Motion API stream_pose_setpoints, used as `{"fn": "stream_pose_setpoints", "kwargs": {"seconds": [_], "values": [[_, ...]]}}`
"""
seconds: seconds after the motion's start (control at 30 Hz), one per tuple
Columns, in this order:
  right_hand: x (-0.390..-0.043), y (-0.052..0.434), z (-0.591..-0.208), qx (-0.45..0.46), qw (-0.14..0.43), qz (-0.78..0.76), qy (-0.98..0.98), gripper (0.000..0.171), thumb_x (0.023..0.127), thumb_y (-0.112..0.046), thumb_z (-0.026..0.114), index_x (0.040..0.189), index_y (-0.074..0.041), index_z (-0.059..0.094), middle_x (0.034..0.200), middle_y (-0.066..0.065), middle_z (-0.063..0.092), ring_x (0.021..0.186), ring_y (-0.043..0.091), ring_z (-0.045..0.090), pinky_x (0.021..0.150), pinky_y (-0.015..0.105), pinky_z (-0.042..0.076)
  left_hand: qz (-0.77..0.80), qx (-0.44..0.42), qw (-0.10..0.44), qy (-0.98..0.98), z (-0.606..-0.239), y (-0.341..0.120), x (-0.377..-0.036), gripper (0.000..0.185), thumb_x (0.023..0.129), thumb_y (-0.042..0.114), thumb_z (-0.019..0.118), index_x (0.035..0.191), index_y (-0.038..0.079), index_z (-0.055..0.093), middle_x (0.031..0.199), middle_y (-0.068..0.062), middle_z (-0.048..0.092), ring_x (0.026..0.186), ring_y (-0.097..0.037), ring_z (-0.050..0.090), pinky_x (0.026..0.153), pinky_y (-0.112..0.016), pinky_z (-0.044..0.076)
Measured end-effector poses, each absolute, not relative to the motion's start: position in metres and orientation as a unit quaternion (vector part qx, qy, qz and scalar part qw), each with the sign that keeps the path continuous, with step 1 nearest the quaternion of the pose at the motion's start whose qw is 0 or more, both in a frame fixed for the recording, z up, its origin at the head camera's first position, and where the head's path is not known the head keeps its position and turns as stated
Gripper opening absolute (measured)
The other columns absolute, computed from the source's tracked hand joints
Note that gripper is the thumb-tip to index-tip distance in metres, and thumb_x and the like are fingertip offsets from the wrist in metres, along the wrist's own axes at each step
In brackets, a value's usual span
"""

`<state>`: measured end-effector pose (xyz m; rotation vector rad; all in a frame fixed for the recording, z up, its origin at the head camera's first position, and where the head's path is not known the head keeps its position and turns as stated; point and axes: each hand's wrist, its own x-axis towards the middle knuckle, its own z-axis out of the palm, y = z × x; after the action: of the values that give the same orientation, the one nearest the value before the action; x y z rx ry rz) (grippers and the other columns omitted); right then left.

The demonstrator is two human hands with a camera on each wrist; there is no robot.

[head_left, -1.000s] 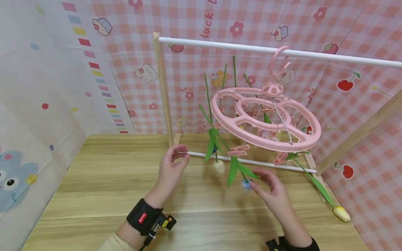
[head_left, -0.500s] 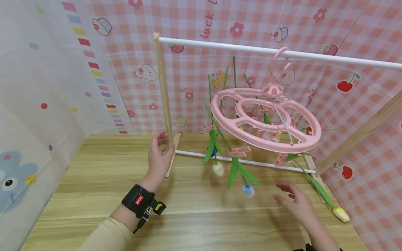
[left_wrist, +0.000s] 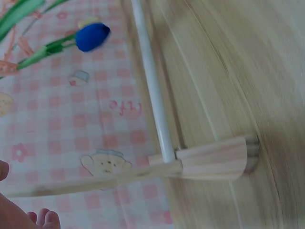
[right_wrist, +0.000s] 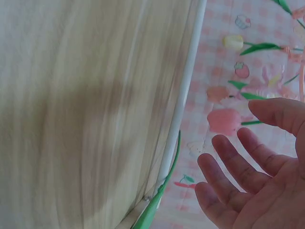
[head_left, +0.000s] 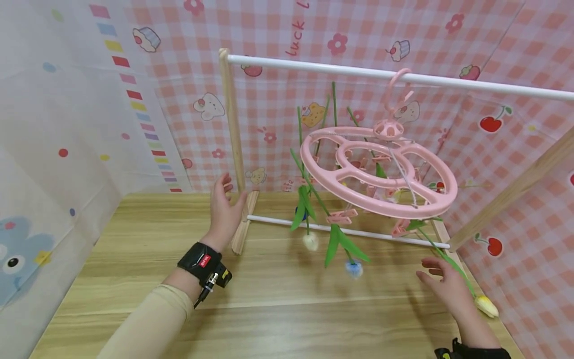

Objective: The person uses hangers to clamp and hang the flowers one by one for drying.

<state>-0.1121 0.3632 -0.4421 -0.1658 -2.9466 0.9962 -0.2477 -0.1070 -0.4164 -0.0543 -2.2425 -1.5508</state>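
Note:
A pink round clip hanger (head_left: 378, 169) hangs by its hook from the white top rail (head_left: 358, 72) of a wooden rack. Several artificial tulips hang upside down from its clips: a white one (head_left: 310, 242), a light blue one (head_left: 354, 269), a dark blue one (left_wrist: 92, 36) and a yellow one (head_left: 488, 305) at the far right. My left hand (head_left: 224, 209) is raised, fingers spread, beside the rack's left post (head_left: 233, 129), holding nothing. My right hand (head_left: 441, 284) is open above the table, next to the yellow tulip's green stem (head_left: 450, 262), and holds nothing (right_wrist: 252, 176).
The rack's lower white rail (head_left: 350, 232) runs just above the wooden table (head_left: 143, 259), with a wooden foot (left_wrist: 209, 160) at the left. Pink checked cloth (head_left: 278, 124) backs the rack and lines the right side. A pale patterned cloth (head_left: 54, 149) covers the left wall.
My left hand let go of the lower rail, rose and moved left to the post. My right hand left the light blue tulip and moved right toward the yellow tulip's stem.

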Motion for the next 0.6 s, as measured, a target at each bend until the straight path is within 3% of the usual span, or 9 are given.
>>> {"fn": "stream_pose_setpoints", "kwargs": {"seconds": [0.13,0.23,0.4,0.6], "values": [[-0.119,0.371,-0.440,-0.058,0.001,0.312,-0.948,0.046,0.093,-0.024,0.060,0.124,0.008,0.050,0.122,0.032,0.054,0.109,0.048,0.053,0.073,0.035,0.052,-0.552,-0.016,0.200,-0.810,-0.418,-0.108,-0.257,0.065,0.093,0.018,0.061,0.146,0.004,0.025,0.137,-0.016,0.040,0.125,-0.032,0.042,0.104,-0.044,0.040],[-0.121,0.375,-0.438,-0.057,0.002,0.303,-0.951,0.046,0.093,-0.026,0.059,0.123,0.008,0.050,0.122,0.032,0.054,0.109,0.049,0.053,0.075,0.042,0.052,-0.551,-0.013,0.194,-0.811,-0.419,-0.106,-0.264,0.065,0.093,0.020,0.060,0.146,0.003,0.025,0.138,-0.018,0.041,0.126,-0.034,0.043,0.104,-0.045,0.041],[-0.125,0.376,-0.436,-0.060,0.013,0.290,-0.955,0.045,0.093,-0.028,0.059,0.122,0.006,0.052,0.120,0.030,0.056,0.107,0.047,0.054,0.073,0.043,0.052,-0.550,-0.007,0.180,-0.815,-0.416,-0.103,-0.273,0.060,0.095,0.022,0.057,0.144,0.002,0.029,0.134,-0.022,0.046,0.123,-0.035,0.047,0.101,-0.047,0.044],[-0.130,0.371,-0.440,-0.062,0.013,0.294,-0.954,0.046,0.093,-0.028,0.059,0.122,0.005,0.052,0.121,0.030,0.056,0.108,0.046,0.053,0.078,0.049,0.052,-0.522,0.001,0.127,-0.844,-0.411,-0.101,-0.277,0.051,0.100,0.027,0.046,0.143,0.005,0.030,0.130,-0.022,0.051,0.120,-0.033,0.050,0.098,-0.047,0.046]]}}
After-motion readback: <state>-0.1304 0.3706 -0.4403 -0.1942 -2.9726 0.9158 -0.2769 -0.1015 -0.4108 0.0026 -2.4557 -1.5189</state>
